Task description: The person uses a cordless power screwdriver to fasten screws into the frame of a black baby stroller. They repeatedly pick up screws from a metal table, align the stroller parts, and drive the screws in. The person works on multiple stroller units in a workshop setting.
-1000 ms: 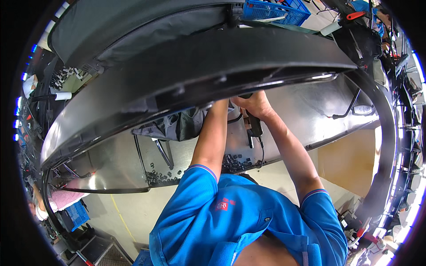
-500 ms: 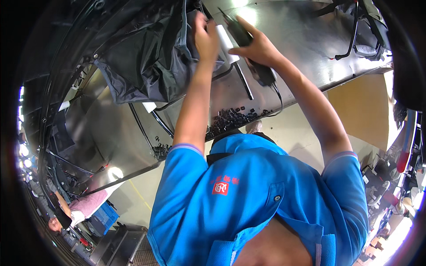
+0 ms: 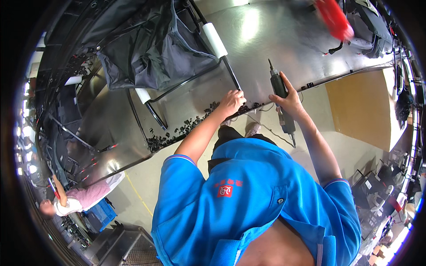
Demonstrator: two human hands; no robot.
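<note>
My right hand (image 3: 290, 103) is wrapped round a dark corded electric screwdriver (image 3: 278, 84), held over the bench's near edge with its thin bit aimed away from me. My left hand (image 3: 231, 103) is low at the same edge, its fingers curled together beside several small black plastic parts (image 3: 191, 125). What its fingertips hold, if anything, is hidden. The end of a black metal tube (image 3: 232, 73) with a white sleeve (image 3: 214, 41) comes right up to these fingers. That tube belongs to a frame with a grey fabric bag (image 3: 155, 57) on it.
A metal bench (image 3: 266, 40) stretches across the view. A blurred red object (image 3: 335, 20) and another black frame (image 3: 372, 26) are at the far right. A brown board (image 3: 359, 108) stands right of the bench. At the left, a person (image 3: 84, 199) works near a blue crate (image 3: 103, 215).
Both hands have drawn back toward me from the tube, the left down to the small black parts, the right carrying the screwdriver. A red object has appeared at the upper right.
</note>
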